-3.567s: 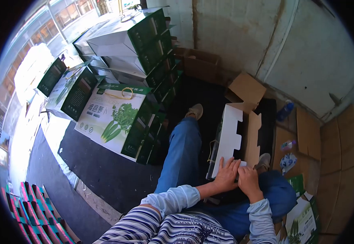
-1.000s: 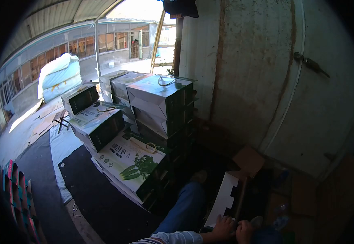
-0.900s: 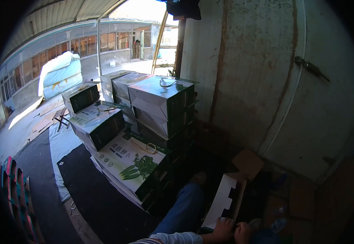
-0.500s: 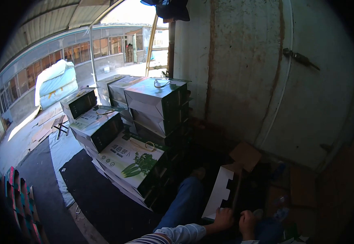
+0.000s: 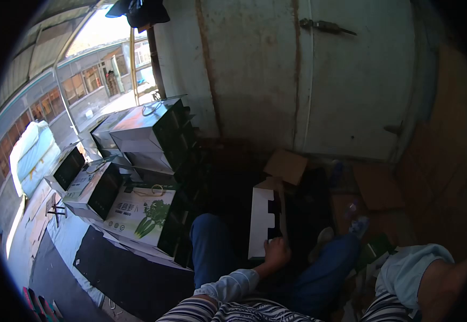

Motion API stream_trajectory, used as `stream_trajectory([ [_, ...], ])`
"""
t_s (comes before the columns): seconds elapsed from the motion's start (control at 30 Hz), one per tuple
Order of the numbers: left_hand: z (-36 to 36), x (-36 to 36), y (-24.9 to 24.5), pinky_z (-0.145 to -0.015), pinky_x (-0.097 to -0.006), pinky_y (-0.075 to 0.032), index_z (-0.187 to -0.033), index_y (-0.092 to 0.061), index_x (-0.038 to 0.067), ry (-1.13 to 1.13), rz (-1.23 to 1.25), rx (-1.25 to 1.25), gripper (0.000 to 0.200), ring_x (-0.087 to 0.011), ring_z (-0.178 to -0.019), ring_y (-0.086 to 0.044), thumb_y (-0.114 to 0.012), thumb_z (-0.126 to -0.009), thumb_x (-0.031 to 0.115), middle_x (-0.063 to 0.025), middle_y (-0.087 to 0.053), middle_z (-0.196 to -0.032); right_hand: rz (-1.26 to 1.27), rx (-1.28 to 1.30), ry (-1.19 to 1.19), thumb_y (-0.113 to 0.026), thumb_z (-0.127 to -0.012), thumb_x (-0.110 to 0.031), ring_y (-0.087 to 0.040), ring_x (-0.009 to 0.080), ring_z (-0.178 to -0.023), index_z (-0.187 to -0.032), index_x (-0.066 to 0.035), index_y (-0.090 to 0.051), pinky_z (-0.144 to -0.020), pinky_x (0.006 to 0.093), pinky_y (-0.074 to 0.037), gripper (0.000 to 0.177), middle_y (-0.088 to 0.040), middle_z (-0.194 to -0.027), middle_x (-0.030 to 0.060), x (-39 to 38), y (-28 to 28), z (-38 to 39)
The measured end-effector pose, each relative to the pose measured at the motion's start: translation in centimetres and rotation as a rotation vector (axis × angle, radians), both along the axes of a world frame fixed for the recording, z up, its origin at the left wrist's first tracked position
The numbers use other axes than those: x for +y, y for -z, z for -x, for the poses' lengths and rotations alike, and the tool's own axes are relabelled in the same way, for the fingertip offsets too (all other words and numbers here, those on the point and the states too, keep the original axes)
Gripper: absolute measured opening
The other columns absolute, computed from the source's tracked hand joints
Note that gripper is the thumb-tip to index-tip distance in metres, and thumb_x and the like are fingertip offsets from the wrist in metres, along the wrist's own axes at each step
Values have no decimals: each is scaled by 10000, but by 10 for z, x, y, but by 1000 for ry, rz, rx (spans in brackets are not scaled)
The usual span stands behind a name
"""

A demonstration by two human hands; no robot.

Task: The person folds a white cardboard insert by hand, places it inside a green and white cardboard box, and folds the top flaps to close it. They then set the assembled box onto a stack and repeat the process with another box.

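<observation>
An open cardboard box [image 5: 258, 225], white inside with a notched edge, stands on the dark floor between my legs. My left hand [image 5: 277, 253] is closed on the near end of the box, thumb at its edge. Brown flaps [image 5: 286, 167] fold out at its far end. My right forearm and its pale blue sleeve [image 5: 413, 268] reach toward the right margin, where the hand itself passes out of sight into the dark border.
Left of my legs rise stacked printed boxes [image 5: 142, 219] with cord handles. Behind stands a pale metal door [image 5: 357, 91] with a bolt. Flattened brown cardboard [image 5: 381, 185] lies at right, and green-and-white printed pieces [image 5: 375, 251] lie beside my leg. A small folding stool [image 5: 56, 208] stands at left.
My right hand has left the near end of the box and swung far to the right, out of view. My left hand stays on the box. The head view has turned right.
</observation>
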State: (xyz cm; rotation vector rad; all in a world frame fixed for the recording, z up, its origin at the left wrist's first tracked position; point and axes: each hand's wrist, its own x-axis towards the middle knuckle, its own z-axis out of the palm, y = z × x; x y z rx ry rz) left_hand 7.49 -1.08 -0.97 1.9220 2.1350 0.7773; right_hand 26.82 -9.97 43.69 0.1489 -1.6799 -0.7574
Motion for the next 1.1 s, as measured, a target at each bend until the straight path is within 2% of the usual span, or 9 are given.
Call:
stream_trajectory([
  [0.13,6,5,-3,-1010,-600,-245,-1144,-504,-49,-17,27,-8,470,-321,-1154,-476,-580,-810,273,-198,-528,-1170,-20,-118,80,-449,-945,-332,-419,338,-1223,-1413,-122,-234,-957,522,-408,556,-295,-1432,128,13,-4,4],
  [0.27,12,5,3,-1015,-593,-235,-1113,-520,-21,-19,22,-85,459,-326,-1152,-476,-586,-792,301,-181,-536,-1131,-67,-217,132,-458,-942,-332,-427,328,-1223,-1391,-99,-273,-966,503,-402,539,-325,-1413,136,23,-6,14],
  [0.43,17,-1,-7,-971,-646,-247,-1124,-520,-31,25,4,-86,454,-337,-1138,-490,-580,-786,267,-202,-538,-1139,-57,-320,186,-470,-937,-331,-437,314,-1224,-1364,-71,-323,-978,480,-395,521,-363,-1391,146,35,-2,25],
  [0.83,61,-7,-14,-950,-566,-321,-1130,-523,20,91,-175,-65,368,-320,-1132,-481,-556,-768,72,-140,-534,-1143,172,-365,193,-498,-926,-330,-461,282,-1225,-1298,-2,-442,-1005,424,-377,499,-454,-1336,169,97,19,35],
  [0.9,84,-11,-14,-994,-531,-316,-1148,-533,28,172,-140,-53,375,-300,-1168,-477,-554,-774,50,-130,-545,-1164,357,-295,191,-503,-925,-330,-465,277,-1225,-1287,9,-462,-1010,414,-374,498,-469,-1327,173,132,36,35],
  [0.97,106,-21,-13,-1017,-511,-310,-1161,-545,45,247,-124,-53,388,-290,-1197,-466,-549,-774,17,-114,-550,-1192,804,-163,172,-508,-923,-330,-469,271,-1226,-1276,20,-482,-1014,405,-371,498,-484,-1317,177,186,77,42],
  [1.0,116,-25,-12,-1020,-509,-309,-1158,-550,50,280,-114,-42,385,-292,-1207,-460,-546,-776,8,-105,-549,-1202,1058,-13,63,-597,-887,-254,-549,196,-1078,-1214,-70,-559,-902,326,-422,377,-583,-1178,99,213,112,52],
  [1.03,124,-26,-10,-1023,-507,-307,-1156,-555,56,316,-110,-29,383,-295,-1217,-454,-544,-778,0,-97,-547,-1212,1389,30,-4,-567,-915,-295,-551,171,-1060,-1198,-48,-563,-894,302,-422,375,-592,-1161,86,249,155,49],
  [1.1,132,-31,-25,-1051,-503,-281,-1149,-576,82,362,-42,0,398,-289,-1242,-437,-548,-764,-14,-81,-548,-1232,1553,-68,170,-492,-952,-338,-574,169,-977,-1152,-18,-573,-847,301,-445,387,-611,-1063,116,319,255,33],
])
